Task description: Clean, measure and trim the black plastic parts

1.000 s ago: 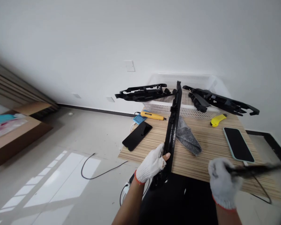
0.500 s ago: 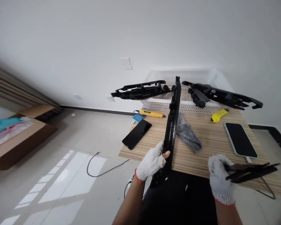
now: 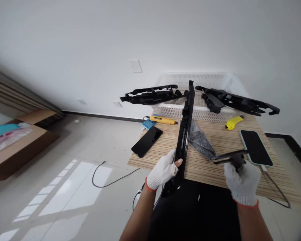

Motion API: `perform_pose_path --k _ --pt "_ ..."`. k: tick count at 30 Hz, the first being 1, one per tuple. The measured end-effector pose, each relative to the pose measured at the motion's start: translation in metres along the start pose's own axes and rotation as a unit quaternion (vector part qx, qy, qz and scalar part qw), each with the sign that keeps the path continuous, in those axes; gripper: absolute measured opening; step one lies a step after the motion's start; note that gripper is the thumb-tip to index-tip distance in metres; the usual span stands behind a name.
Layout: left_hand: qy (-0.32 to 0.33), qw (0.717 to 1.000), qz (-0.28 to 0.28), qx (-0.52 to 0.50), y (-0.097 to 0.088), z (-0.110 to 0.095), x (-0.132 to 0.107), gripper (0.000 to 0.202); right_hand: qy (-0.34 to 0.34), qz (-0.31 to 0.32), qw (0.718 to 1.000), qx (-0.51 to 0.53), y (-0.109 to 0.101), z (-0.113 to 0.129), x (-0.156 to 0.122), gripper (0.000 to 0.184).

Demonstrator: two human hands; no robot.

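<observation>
Fingers (image 3: 174,157) grip one long strip (image 3: 185,127), two phones nearby.

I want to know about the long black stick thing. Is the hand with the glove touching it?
Touching. The head view shows the left hand wrapped round the long black part, thumb pressed against its edge.

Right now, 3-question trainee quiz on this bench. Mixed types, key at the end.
1. True or false: the left hand grips the long black rail.
2. What does the right hand hold? A) yellow knife B) small black part C) grey cloth
3. Which phone has a cable plugged in?

Key
1. True.
2. B: the small black part; the yellow knife and grey cloth lie on the table.
3. The right phone, not the left phone.
</observation>
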State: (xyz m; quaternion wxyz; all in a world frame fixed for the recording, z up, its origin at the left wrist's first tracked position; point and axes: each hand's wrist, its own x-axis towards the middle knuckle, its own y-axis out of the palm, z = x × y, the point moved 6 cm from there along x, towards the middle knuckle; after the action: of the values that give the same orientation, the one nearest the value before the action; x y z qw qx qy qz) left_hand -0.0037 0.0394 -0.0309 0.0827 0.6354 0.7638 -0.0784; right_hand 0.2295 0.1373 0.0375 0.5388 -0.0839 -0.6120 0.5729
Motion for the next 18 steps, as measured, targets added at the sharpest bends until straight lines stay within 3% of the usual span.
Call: perform_pose_path --k 2,4,11,18 --pt "0.004 1.0 0.004 0.002 0.0 -0.001 0.0 0.047 -0.038 -0.063 0.997 -0.007 -0.014 0.01 0.016 0.041" --pt "0.014 1.0 0.013 0.015 0.0 -0.003 0.001 0.047 -0.096 -0.082 0.992 -0.013 -0.021 0.022 0.031 0.037" --pt "0.072 0.993 0.007 0.09 -0.005 -0.006 0.003 0.04 -0.188 -0.064 0.97 -0.137 -0.004 0.044 0.065 0.041" --pt "0.034 0.998 0.03 0.039 0.0 -0.004 0.001 0.045 -0.209 -0.022 0.959 -0.189 0.007 0.051 0.073 0.045"
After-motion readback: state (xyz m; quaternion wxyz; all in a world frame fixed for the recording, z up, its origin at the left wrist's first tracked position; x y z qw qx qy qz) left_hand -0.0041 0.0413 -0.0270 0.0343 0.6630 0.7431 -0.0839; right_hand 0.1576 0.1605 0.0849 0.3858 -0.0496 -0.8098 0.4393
